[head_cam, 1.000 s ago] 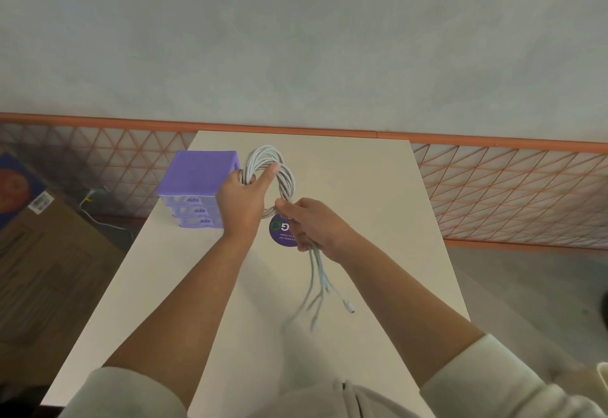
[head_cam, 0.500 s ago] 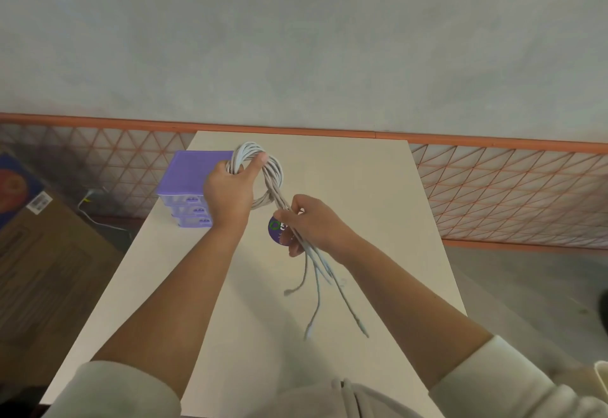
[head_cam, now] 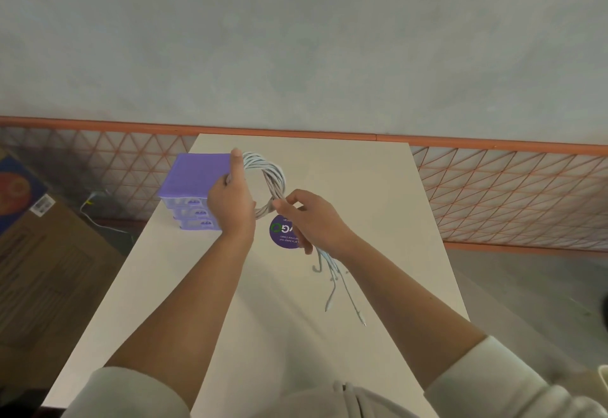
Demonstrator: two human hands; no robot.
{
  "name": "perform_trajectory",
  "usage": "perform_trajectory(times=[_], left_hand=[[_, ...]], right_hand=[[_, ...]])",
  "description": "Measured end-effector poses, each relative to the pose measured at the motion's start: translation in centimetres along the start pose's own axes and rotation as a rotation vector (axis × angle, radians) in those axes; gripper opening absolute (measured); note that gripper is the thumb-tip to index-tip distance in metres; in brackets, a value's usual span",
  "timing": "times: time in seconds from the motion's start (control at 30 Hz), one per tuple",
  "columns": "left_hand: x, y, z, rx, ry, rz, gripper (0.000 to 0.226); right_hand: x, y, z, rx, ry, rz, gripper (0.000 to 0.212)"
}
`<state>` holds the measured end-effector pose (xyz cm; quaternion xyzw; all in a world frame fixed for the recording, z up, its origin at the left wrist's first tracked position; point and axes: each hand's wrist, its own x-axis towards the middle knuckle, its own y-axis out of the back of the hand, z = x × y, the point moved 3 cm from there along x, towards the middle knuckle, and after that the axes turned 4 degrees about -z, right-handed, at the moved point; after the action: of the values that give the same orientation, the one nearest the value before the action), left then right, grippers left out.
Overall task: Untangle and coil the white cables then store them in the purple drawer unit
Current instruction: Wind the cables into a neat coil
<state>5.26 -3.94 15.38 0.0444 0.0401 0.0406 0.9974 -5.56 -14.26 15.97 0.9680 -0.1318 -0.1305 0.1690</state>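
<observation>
What moved: The left hand point(head_cam: 232, 207) has lifted its pointing finger up along the ring of white cables point(head_cam: 270, 176). A moment ago that finger was bent over the top of the ring. The loose ends point(head_cam: 339, 281) have swung over to the right and now hang lower.

Left hand: It holds the left side of the ring. The fingers are hidden behind the hand, so I cannot tell how tight the hold is, but the ring hangs from this hand.

Right hand: The right hand point(head_cam: 311, 220) pinches the bunch of cables where the ring stops and the tails begin. The fingers are curled round the bunch.

Where the cables are: Up in the air over the table point(head_cam: 345, 171), between the two hands. The ends dangle down under the right wrist.

Purple drawer unit: The purple drawer unit point(head_cam: 194, 187) stands on the table just behind the left hand. All three drawers look shut.

Sticker: A round purple sticker point(head_cam: 284, 231) lies on the table under the right hand.

Step now: I think the person is winding the last bit onto the ring.

How to do it well: Keep the ring snug so it does not spring open. Bring the tails round slowly, all together. Tuck the ends in before letting go.

What is left: Open a drawer and put the coil in.
</observation>
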Motion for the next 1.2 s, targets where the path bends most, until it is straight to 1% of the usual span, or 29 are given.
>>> perform_trajectory(times=[0.17,0.27,0.37,0.43,0.5,0.57,0.6,0.67,0.7,0.8,0.87,0.9,0.93,1.0,1.1,1.2], left_hand=[[0.3,0.0,0.0,0.016,-0.016,0.011,0.064],[0.4,0.0,-0.2,0.068,-0.031,0.024,0.065],[0.8,0.2,-0.3,0.075,-0.051,0.019,0.064],[1.0,0.4,-0.2,0.071,-0.074,-0.011,0.064],[1.1,0.4,-0.1,0.035,-0.059,-0.053,0.063],[1.2,0.3,-0.3,-0.038,0.015,-0.132,0.059],[1.2,0.2,-0.4,-0.053,0.064,-0.190,0.057],[1.3,0.1,-0.9,-0.038,0.164,-0.324,0.052],[1.4,0.1,-1.2,-0.056,0.203,-0.395,0.048],[1.3,0.0,-1.6,-0.192,0.279,-0.616,0.036],[1.1,-0.1,-1.7,-0.233,0.331,-0.723,0.033],[0.9,-0.3,-1.6,-0.243,0.345,-0.747,0.031],[0.8,-0.5,-1.5,-0.255,0.350,-0.751,0.029],[0.3,-0.9,-1.2,-0.247,0.316,-0.673,0.031],[-0.6,-1.0,-0.7,-0.173,0.282,-0.411,0.039],[-1.0,-1.3,-0.5,-0.107,0.241,-0.230,0.041]], right_hand=[[-0.1,-0.9,-0.2,0.160,0.005,-0.034,0.025],[-0.2,-1.4,-0.1,0.145,0.035,-0.076,0.022],[-0.4,-1.6,0.3,0.182,0.034,-0.097,0.021],[-0.4,-1.4,0.7,0.144,0.015,-0.086,0.021],[-0.4,-1.0,1.1,0.049,-0.008,-0.052,0.019],[-0.2,-0.6,1.5,0.003,-0.033,-0.008,0.015],[-0.1,-0.4,1.6,0.013,-0.058,0.008,0.017],[0.0,-0.2,1.7,0.088,-0.112,0.035,0.033],[0.0,0.0,1.8,0.113,-0.126,0.063,0.036],[0.1,0.7,2.0,0.061,-0.090,0.192,0.026],[0.1,0.9,2.0,0.026,-0.053,0.220,0.020],[0.0,0.9,2.0,0.014,-0.040,0.217,0.018],[0.0,0.8,2.0,0.004,-0.031,0.209,0.017],[-0.1,0.5,1.9,0.013,-0.030,0.199,0.017],[-0.4,-0.2,1.4,0.067,-0.018,0.191,0.023],[-0.8,-1.1,0.6,-0.038,0.063,0.209,0.025]])
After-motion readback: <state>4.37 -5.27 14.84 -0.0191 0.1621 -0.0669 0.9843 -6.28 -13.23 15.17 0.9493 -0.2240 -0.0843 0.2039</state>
